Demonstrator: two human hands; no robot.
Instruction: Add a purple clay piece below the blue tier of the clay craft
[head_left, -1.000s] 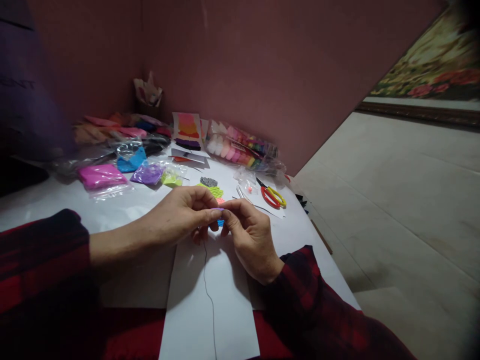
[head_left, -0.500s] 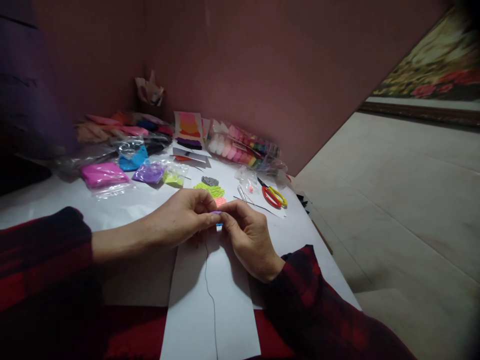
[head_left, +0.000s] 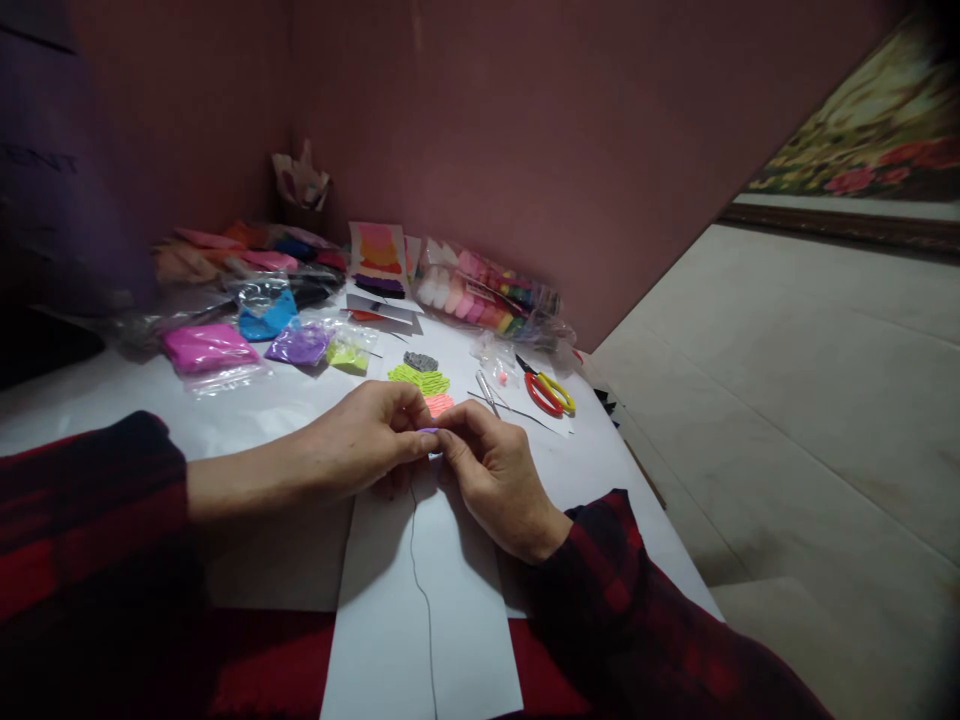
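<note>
Between the fingertips of both hands is a small piece of purple modelling clay [head_left: 428, 431]. My left hand [head_left: 369, 432] pinches it from the left and my right hand [head_left: 501, 470] from the right, thumbs almost meeting. Beneath and beyond them lies a white paper sheet [head_left: 457, 640] with a wavy dark line drawn down it. Patches of textured clay cover its far part: grey [head_left: 421, 362], lime green [head_left: 418, 381] and coral [head_left: 439, 404]. My fingers hide whatever lies just below the coral patch.
Scissors [head_left: 548, 388] with red and yellow handles and a slim silver tool [head_left: 487, 394] lie right of the sheet. Bagged pink clay [head_left: 211, 350], purple clay [head_left: 299, 344] and blue clay [head_left: 268, 316] sit at left. A pack of coloured clays [head_left: 480, 295] rests by the wall.
Both hands stay together above the sheet, with the fingertips shifted slightly. Less of the purple clay shows, and the blue patch seen below it is now nearly hidden.
</note>
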